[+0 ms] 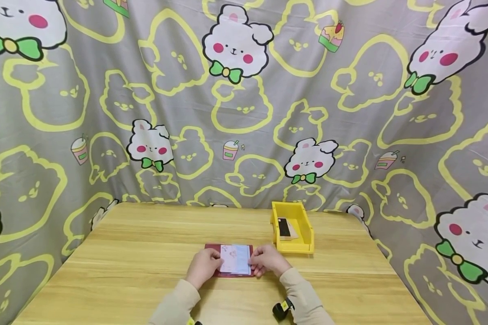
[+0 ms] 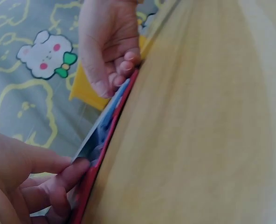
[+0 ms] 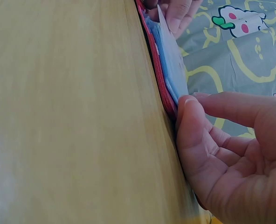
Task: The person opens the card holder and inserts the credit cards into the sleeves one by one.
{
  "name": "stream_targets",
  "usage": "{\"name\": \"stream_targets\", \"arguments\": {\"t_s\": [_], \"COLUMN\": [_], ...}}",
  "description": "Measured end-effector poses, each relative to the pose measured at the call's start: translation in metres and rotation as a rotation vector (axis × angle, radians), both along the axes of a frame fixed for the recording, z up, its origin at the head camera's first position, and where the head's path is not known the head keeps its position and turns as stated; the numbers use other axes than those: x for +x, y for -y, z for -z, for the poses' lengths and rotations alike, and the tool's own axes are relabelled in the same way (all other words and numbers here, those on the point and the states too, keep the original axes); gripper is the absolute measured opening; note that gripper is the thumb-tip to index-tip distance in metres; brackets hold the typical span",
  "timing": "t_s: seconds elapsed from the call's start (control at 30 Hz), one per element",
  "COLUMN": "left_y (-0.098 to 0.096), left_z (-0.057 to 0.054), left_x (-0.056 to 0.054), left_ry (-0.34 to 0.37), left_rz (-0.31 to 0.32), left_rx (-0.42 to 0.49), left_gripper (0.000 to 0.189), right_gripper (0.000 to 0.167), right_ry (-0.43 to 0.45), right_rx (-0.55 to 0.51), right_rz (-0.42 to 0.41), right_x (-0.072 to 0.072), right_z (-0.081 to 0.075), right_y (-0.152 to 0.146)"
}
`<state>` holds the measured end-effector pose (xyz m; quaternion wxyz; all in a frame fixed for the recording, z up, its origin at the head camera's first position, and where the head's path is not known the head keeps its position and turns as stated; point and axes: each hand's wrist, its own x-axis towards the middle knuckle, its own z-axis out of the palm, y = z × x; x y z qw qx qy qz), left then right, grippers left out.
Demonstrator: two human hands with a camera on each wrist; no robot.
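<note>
A dark red card holder (image 1: 212, 247) lies open on the wooden table, with light blue plastic sleeves (image 1: 243, 259) inside. Over its left part is a pale pink printed card (image 1: 228, 259). My left hand (image 1: 203, 266) pinches the left edge of the card between thumb and fingers. At the opposite side, my right hand (image 1: 269, 258) pinches the edge of the sleeves with thumb and index finger. From the right wrist view, the stacked sleeves (image 3: 168, 60) rise above the red cover (image 3: 158, 74), and the card's edge stands up slightly near the left fingers.
Behind my right hand stands a yellow open-fronted bin (image 1: 306, 225) holding a black card (image 1: 283, 228) and a paler one. A grey curtain (image 1: 187, 180) with cartoon bunnies hangs along the table's back edge and sides. A black wrist camera (image 1: 282, 309) sits under the right sleeve.
</note>
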<state>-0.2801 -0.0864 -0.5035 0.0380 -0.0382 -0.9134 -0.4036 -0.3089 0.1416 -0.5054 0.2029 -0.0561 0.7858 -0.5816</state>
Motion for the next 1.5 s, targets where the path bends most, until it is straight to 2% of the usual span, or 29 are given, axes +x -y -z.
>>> {"name": "stream_targets", "arguments": {"t_s": [0.13,0.4,0.53,0.73,0.87,1.0,1.13,1.3,1.5], "left_y": [-0.006,-0.017,-0.02,-0.023,-0.024,-0.021,-0.016,-0.012,-0.013], "left_z": [-0.001,-0.005,-0.007,-0.005,-0.002,-0.002,-0.004,-0.005,-0.006], "left_x": [0.003,0.011,0.014,0.015,0.016,0.014,0.012,0.011,0.011], "left_ry": [-0.009,-0.014,-0.009,-0.042,-0.052,-0.041,-0.013,0.042,0.064], "left_rz": [-0.027,-0.049,-0.034,0.043,0.066,0.087,0.113,0.105,0.085], "left_rx": [-0.017,-0.127,-0.157,-0.288,-0.324,-0.283,-0.146,0.006,0.048], "left_gripper": [0.016,0.029,0.03,0.028,0.029,0.031,0.03,0.027,0.023], "right_gripper": [0.008,0.007,0.007,0.008,0.009,0.01,0.01,0.009,0.01], "right_ry": [0.0,0.0,0.0,0.006,0.004,0.0,0.002,0.015,0.019], "right_rx": [0.004,-0.004,-0.005,0.001,0.008,0.014,0.007,-0.004,-0.005], "right_rz": [-0.002,0.0,0.003,0.009,0.014,0.015,0.003,-0.012,-0.017], "right_x": [0.0,0.0,0.0,0.0,0.001,0.001,0.001,0.002,0.002], "right_z": [0.0,-0.001,0.001,0.001,0.001,0.001,-0.001,-0.003,-0.005], "right_y": [0.001,0.001,0.001,0.002,0.003,0.004,0.002,0.001,0.0]}}
